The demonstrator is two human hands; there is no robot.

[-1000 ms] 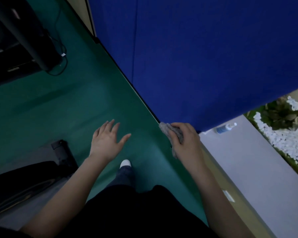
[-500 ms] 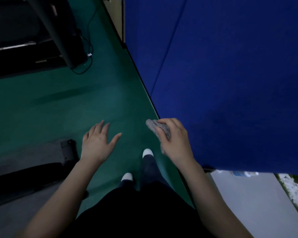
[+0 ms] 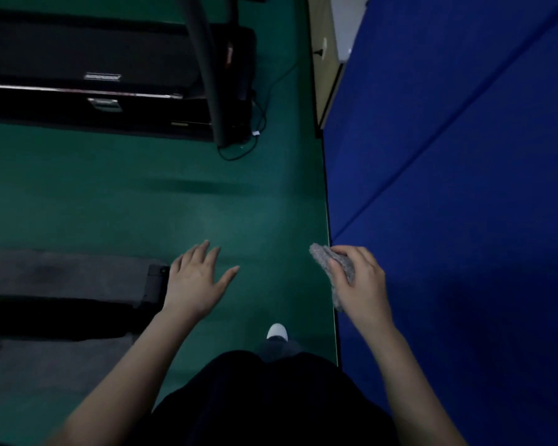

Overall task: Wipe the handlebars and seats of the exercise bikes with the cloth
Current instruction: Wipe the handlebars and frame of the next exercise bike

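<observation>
My right hand (image 3: 361, 284) grips a crumpled grey cloth (image 3: 327, 257), held in the air beside the blue wall. My left hand (image 3: 195, 280) hovers over the green floor with fingers spread and straight, holding nothing. No exercise bike handlebar or seat shows in the head view. One white shoe tip (image 3: 277, 331) is on the floor below my hands.
A blue padded wall (image 3: 458, 188) fills the right side. A black treadmill base (image 3: 94, 78) with a grey upright post (image 3: 207, 69) and a cable (image 3: 261, 123) lies ahead. Another dark machine base (image 3: 71, 284) sits at the left. Green floor (image 3: 142, 204) runs between them.
The view has swung left and forward along the blue wall; the white ledge, bottle and plant have left the frame. The treadmill ahead is nearer. Both hands keep their poses.
</observation>
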